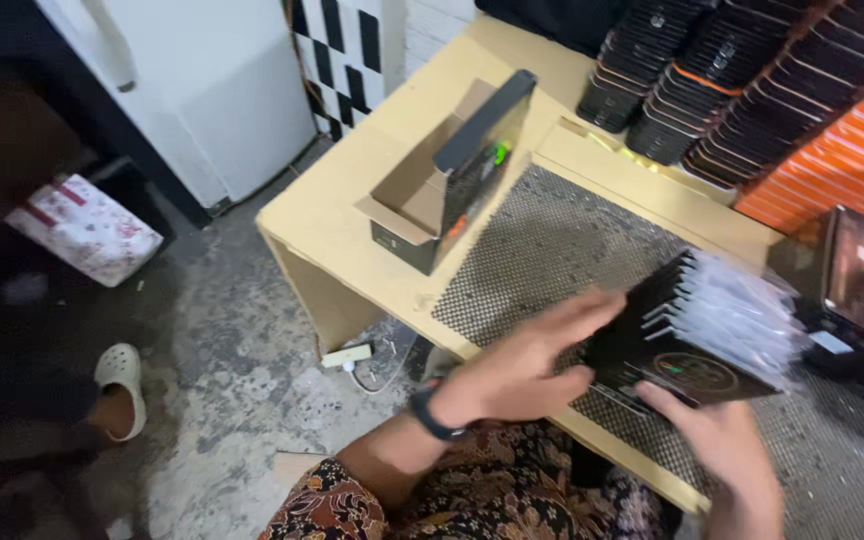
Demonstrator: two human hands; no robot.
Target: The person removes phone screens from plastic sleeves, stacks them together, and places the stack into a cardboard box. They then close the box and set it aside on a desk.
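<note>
Two bare hands close on one bundle of flat black boxes [697, 335], each glossy and partly sheathed in clear crinkled plastic, fanned edge-on over the dotted grey mat [542, 250]. Left hand [522, 365], a dark band at its wrist, presses flat against the bundle's near side, fingers [582, 310] stretched and slightly spread. Right hand [727, 450] supports the bundle from below and its near corner, fingers curled onto it; blur hides the exact grip. The count of boxes in the bundle cannot be told.

The pale wooden worktop [352, 210] has a smooth, square-edged top. One open cardboard carton [422, 190] stands on it, brown inside, black outside, with one black box [487, 150] propped tilted in it. Three leaning rows of like black boxes [712, 70] sit at the far edge beside orange ribbed stacks [842, 160]. Rough concrete floor [212, 330] lies at left.
</note>
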